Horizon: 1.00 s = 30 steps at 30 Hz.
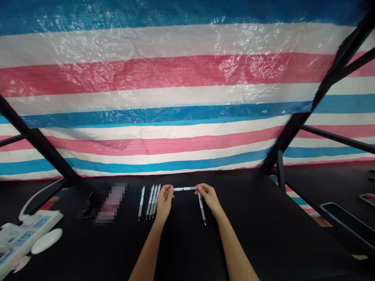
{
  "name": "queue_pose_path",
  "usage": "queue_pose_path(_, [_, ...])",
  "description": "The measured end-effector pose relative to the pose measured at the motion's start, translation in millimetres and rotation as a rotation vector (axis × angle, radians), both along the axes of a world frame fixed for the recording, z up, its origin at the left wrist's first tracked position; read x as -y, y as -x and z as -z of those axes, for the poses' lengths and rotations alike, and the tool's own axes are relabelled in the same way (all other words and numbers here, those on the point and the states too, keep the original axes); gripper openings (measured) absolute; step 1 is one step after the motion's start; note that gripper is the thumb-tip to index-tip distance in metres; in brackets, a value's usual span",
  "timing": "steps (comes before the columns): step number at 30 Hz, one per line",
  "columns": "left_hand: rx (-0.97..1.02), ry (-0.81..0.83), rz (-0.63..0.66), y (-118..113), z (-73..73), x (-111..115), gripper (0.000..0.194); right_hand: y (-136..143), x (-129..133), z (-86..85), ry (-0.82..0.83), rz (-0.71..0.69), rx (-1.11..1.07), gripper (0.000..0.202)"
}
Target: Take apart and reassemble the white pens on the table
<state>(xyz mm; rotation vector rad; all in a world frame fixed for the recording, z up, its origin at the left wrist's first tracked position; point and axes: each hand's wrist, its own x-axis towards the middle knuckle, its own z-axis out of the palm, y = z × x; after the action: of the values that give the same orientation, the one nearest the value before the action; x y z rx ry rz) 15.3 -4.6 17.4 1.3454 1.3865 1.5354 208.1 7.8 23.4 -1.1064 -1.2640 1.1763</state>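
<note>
A white and grey pen (184,189) lies level between my hands, above the black table (187,242). My left hand (165,199) pinches its left end. At its right end, the thumb and fingers of my right hand (207,195) are closed on it. Another pen (202,209) rests on the table just below my right hand, its upper end partly hidden by the fingers. To the left of my left hand, several similar pens (152,202) lie side by side, the nearest partly behind the hand. A single pen (141,203) lies a little further left.
A white power strip (29,234) with a white oval object (47,241) is at the left. Near it lies a blurred, pixelated item (111,205). A phone-like object (348,222) sits at the right. Black frame bars (295,121) and a striped sheet (175,70) stand behind.
</note>
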Motion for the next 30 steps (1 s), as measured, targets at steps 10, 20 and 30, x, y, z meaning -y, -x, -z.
queue_pose_path(10, [-0.050, 0.037, 0.104, -4, -1.7, 5, 0.040, 1, 3, -3.9, 0.001, 0.074, 0.108, 0.051])
queue_pose_path(20, [-0.058, 0.027, 0.189, -8, 0.4, 6, 0.037, 4, -2, 8.2, 0.099, 0.173, -0.013, 0.050])
queue_pose_path(30, [-0.257, 0.039, 0.171, -4, -4.6, 10, 0.035, 6, -2, 11.1, 0.000, 0.249, 0.129, 0.052])
